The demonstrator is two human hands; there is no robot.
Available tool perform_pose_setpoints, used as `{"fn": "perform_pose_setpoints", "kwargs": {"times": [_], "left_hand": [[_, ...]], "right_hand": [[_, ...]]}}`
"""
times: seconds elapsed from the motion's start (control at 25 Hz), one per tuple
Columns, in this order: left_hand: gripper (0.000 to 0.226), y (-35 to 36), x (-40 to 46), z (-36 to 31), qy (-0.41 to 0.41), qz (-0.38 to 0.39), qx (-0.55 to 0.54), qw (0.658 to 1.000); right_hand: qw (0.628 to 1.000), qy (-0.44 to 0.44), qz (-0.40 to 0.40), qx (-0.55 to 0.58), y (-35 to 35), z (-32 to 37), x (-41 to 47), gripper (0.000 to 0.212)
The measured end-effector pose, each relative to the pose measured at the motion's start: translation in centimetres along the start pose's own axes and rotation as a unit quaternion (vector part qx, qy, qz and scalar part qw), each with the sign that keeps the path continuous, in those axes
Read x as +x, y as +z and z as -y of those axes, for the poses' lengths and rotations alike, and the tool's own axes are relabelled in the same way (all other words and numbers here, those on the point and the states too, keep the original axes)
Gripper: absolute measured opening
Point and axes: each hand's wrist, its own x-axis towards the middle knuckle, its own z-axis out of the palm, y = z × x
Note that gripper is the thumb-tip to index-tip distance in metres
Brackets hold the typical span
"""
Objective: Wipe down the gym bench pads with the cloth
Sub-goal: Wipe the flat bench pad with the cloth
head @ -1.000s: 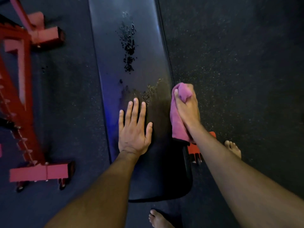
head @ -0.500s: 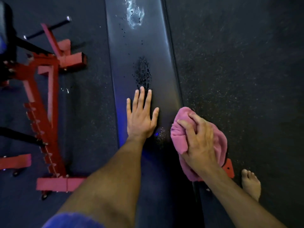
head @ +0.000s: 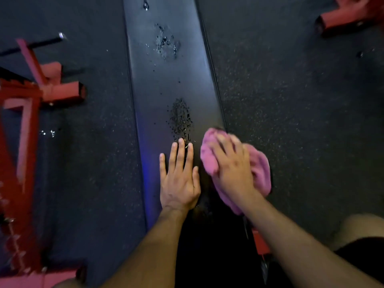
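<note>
A long black bench pad [head: 166,84] runs up the middle of the view, with patches of droplets and dark specks on it. My left hand [head: 179,179] lies flat on the pad, fingers straight, just below the nearest speckled patch [head: 180,118]. My right hand [head: 232,165] presses a bunched pink cloth [head: 259,169] onto the pad's right edge, fingers spread over the cloth. Part of the cloth hangs past the edge. The hand is motion-blurred.
A red metal bench frame [head: 27,113] stands on the dark speckled rubber floor [head: 291,100] at the left. Another red frame piece [head: 345,15] shows at the top right. A red bracket [head: 261,244] of the bench sits under my right forearm.
The cloth and my right hand have moved up along the pad's right edge, the hand shifting from a closed grip to spread fingers. The view has shifted; more of the pad shows.
</note>
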Motion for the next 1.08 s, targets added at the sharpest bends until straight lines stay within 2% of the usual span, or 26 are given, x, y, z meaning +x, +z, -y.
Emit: {"fn": "perform_pose_setpoints", "kwargs": {"times": [0.12, 0.24, 0.36, 0.44, 0.64, 0.72, 0.84, 0.92, 1.0, 1.08], "left_hand": [[0.064, 0.0, -0.3, 0.0, 0.0, -0.011, -0.002, 1.0], [0.063, 0.4, 0.1, 0.2, 0.003, -0.013, -0.007, 1.0], [0.061, 0.4, 0.0, 0.2, 0.009, -0.013, 0.001, 1.0], [0.061, 0.3, -0.1, 0.3, 0.01, -0.005, -0.014, 1.0], [0.061, 0.1, 0.0, 0.2, 0.002, -0.02, -0.03, 0.999], [0.061, 0.3, -0.3, 0.5, 0.006, -0.017, -0.033, 0.999], [0.063, 0.4, -0.5, 0.5, 0.015, -0.025, -0.022, 0.999], [0.061, 0.5, -0.6, 0.2, 0.011, -0.026, -0.025, 0.999], [0.061, 0.3, -0.4, 0.3, 0.012, -0.023, -0.031, 0.999], [0.062, 0.0, -0.1, 0.2, 0.009, -0.016, -0.046, 0.999]], "right_hand": [[0.999, 0.008, -0.037, -0.016, -0.7, 0.3, 5.2, 0.054], [0.999, -0.002, -0.028, -0.027, 0.3, 0.9, -1.6, 0.062], [0.998, -0.049, 0.019, -0.037, 0.6, 1.9, -8.4, 0.064], [0.998, -0.052, 0.006, -0.043, 0.6, 1.5, -6.4, 0.06], [0.998, 0.006, -0.05, -0.05, 0.2, 1.3, 5.0, 0.052], [0.997, 0.01, -0.055, -0.05, 0.9, 1.6, 2.8, 0.057], [0.999, -0.013, -0.026, -0.046, 1.3, 2.2, -6.2, 0.074], [0.997, -0.045, -0.002, -0.057, 1.0, 2.2, -10.0, 0.072], [0.997, -0.055, -0.007, -0.058, 0.4, 1.6, -7.5, 0.067], [0.997, -0.033, -0.034, -0.064, 0.5, 2.0, -1.2, 0.059]]}}
